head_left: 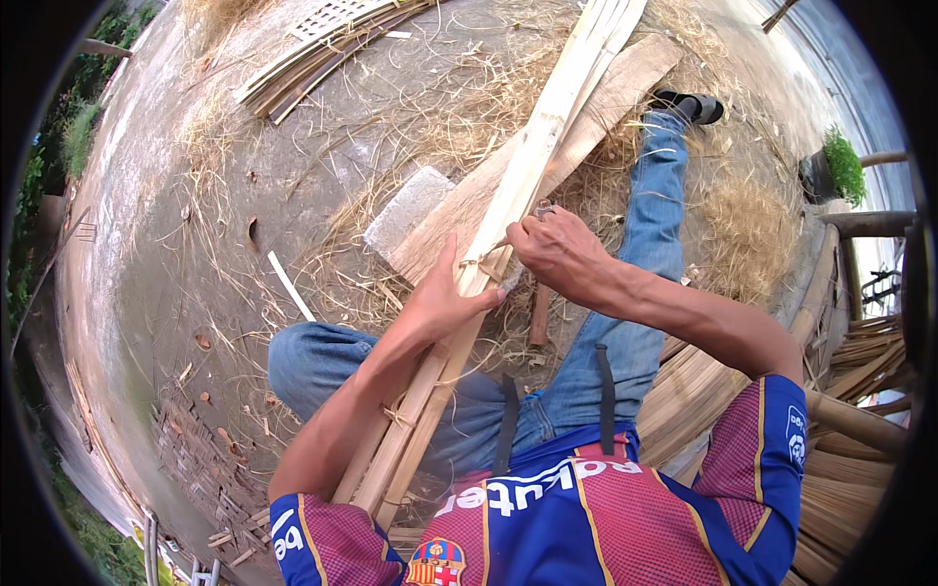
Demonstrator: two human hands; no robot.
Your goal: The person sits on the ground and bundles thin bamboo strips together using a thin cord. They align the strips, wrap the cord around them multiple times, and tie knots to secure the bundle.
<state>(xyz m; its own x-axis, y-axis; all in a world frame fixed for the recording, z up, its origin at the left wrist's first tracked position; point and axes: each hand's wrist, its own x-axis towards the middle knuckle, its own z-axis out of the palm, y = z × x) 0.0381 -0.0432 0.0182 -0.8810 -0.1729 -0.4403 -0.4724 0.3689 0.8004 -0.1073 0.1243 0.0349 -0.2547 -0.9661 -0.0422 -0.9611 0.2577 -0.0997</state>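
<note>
A long bundle of pale split bamboo strips (532, 146) runs from my lap up toward the top of the view, resting on a wide wooden plank (606, 103). My left hand (440, 298) grips the bundle from the left at its middle. My right hand (557, 249) is closed just right of the strips, on what looks like a knife whose wooden handle (539, 314) hangs below it; the blade is mostly hidden. I sit on the ground in blue jeans, right leg stretched out.
A grey stone block (408, 207) lies beside the plank. Dry fibre shavings (459, 107) cover the concrete ground. More bamboo slats and a lattice piece (313, 49) lie at top left. Stacked bamboo strips (840, 469) sit at right, a potted plant (835, 166) beyond.
</note>
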